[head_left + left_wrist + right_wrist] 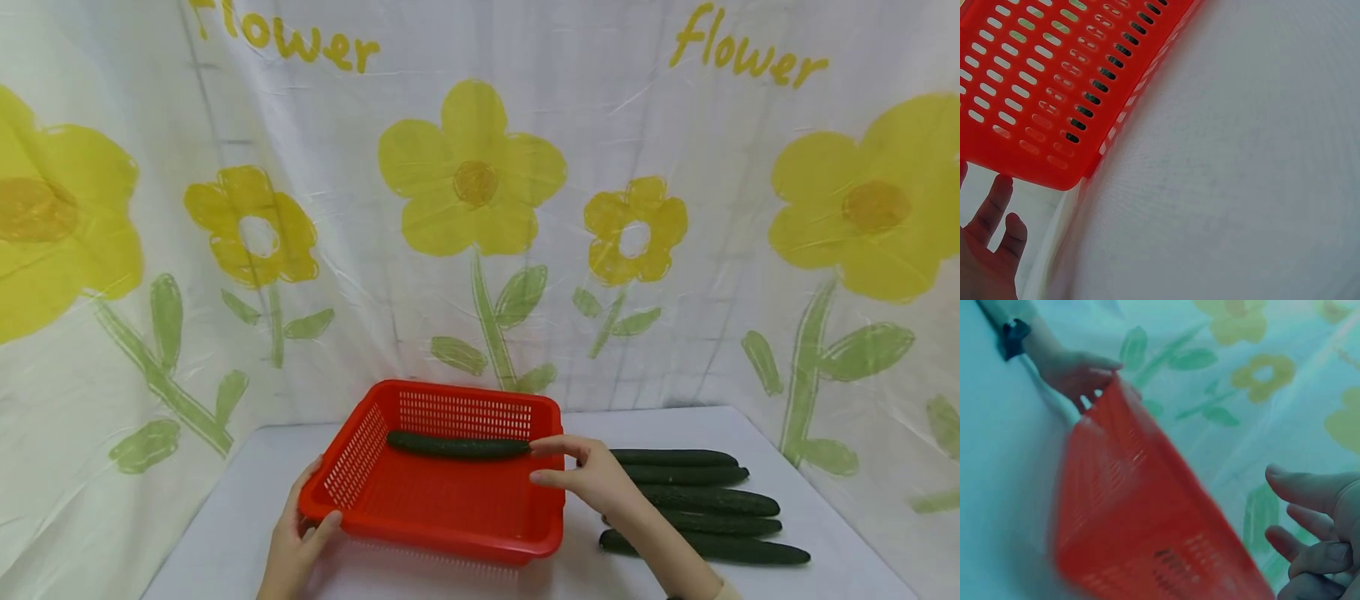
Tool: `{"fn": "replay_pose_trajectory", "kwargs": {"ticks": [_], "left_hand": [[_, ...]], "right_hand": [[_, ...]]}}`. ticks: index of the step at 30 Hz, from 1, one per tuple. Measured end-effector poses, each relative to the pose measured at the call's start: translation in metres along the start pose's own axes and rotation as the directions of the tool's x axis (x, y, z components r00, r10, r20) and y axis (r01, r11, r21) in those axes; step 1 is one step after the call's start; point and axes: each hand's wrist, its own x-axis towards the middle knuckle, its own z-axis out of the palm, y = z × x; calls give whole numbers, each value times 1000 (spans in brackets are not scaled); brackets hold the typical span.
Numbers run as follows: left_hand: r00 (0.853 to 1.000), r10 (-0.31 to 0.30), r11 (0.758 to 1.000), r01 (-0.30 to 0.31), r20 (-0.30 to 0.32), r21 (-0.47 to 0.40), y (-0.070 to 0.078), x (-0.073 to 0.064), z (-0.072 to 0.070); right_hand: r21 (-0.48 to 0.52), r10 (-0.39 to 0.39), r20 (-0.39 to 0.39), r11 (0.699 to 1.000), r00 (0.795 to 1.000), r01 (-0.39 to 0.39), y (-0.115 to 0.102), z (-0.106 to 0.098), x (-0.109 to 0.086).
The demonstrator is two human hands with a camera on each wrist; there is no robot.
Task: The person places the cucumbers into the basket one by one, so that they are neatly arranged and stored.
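Note:
A red plastic basket (450, 508) with slotted walls stands on the table, one dark green cucumber (461, 447) lying along its back wall. My left hand (300, 521) grips the basket's front left corner, thumb over the rim and fingers outside; the left wrist view shows some of its fingers (992, 206) by the rim. Over the basket's right rim hovers my right hand (588, 475), fingers loosely bent and apart, close to the cucumber's right end. Nothing lies between its thumb and fingers in the right wrist view. Several more cucumbers (712, 500) lie side by side right of the basket.
A white cloth covers the table (225, 517). Behind it and along both sides hangs a pale curtain (352, 208) printed with yellow flowers. The right forearm passes over the left ends of the cucumbers on the table.

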Motion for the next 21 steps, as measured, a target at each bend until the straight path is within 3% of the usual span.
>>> {"fn": "replay_pose_trajectory", "kwargs": {"ticks": [5,11,14,18,21], "left_hand": [[1000,11,1000,-11,-8,5,-1,0,1],[1000,27,1000,-27,-10,-15,-3,-1,3],[1000,23,1000,-23,-12,-11,-3,-1,2],[999,31,999,-31,-14,-13,-2,-1,2],[999,30,999,-30,-14,-15,-2,-2,1]], "right_hand": [[-16,13,-81,1000,997,-15,28,-15,-16],[12,-6,-96,1000,995,8,56,-43,-36],[28,21,-129,999,991,-17,70,-58,-44],[30,44,-212,999,976,-39,88,-72,-55],[-46,-58,-307,998,950,46,104,-81,-61]]}}
